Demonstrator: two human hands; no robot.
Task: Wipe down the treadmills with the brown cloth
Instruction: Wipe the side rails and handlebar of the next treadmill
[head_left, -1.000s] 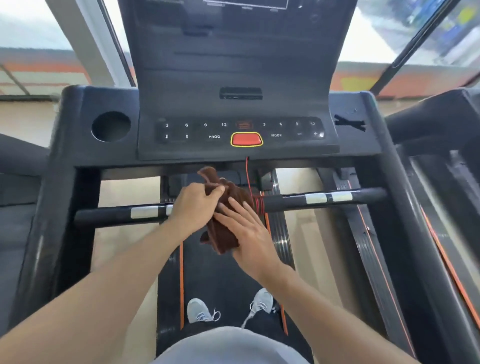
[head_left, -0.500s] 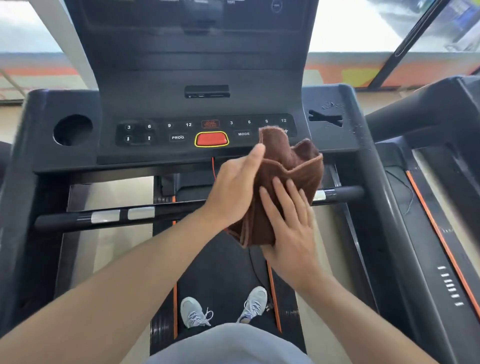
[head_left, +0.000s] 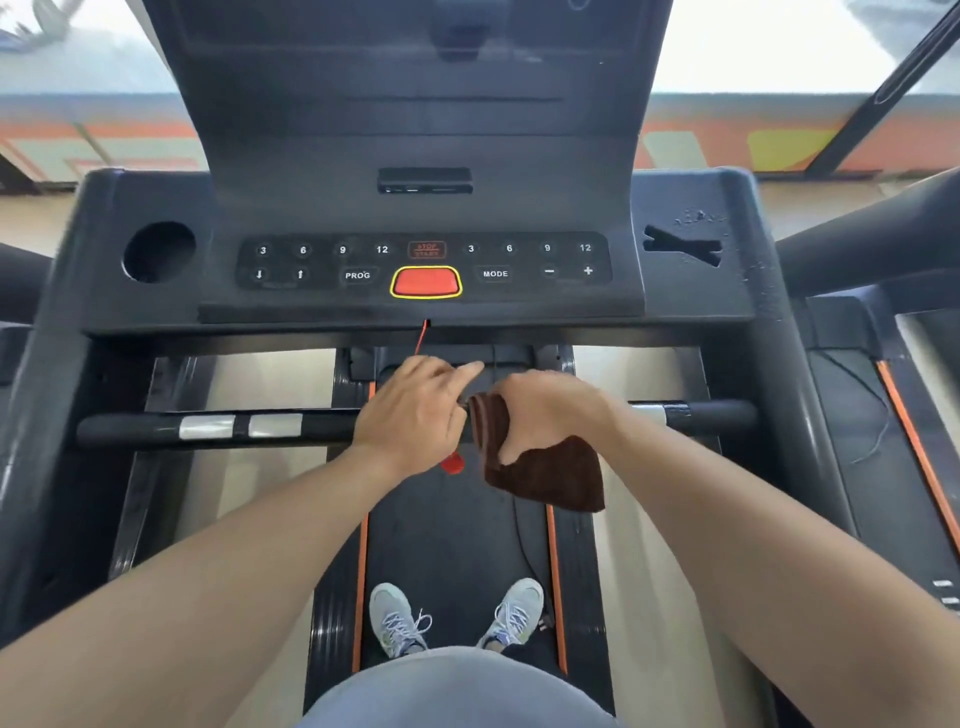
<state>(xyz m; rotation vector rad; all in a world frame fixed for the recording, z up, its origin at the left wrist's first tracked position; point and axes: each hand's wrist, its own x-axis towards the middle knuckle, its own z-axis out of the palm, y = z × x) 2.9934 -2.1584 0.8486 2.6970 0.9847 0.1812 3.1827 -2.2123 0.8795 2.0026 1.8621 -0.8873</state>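
Observation:
I stand on a black treadmill whose console (head_left: 311, 208) carries a red stop button (head_left: 426, 282). The brown cloth (head_left: 553, 475) is folded over the middle of the front handlebar (head_left: 130, 431), and its loose end hangs below the bar. My right hand (head_left: 550, 410) grips the cloth against the bar from above. To the left of it, my left hand (head_left: 410, 410) lies over the bar with its fingers stretched forward, fingertips at the cloth's edge. A red safety cord (head_left: 422, 335) runs down from the console to a red clip (head_left: 452, 462) under my left hand.
A round cup holder (head_left: 158, 252) sits at the console's left and a slotted tray (head_left: 683, 244) at its right. My shoes (head_left: 397, 621) stand on the belt (head_left: 457, 545). A second treadmill (head_left: 893, 415) stands close on the right. Windows lie ahead.
Both hands have come down from in front of the console, where they held the cloth up. The cloth now sits on the handlebar under my right hand, and my left hand has let go of it.

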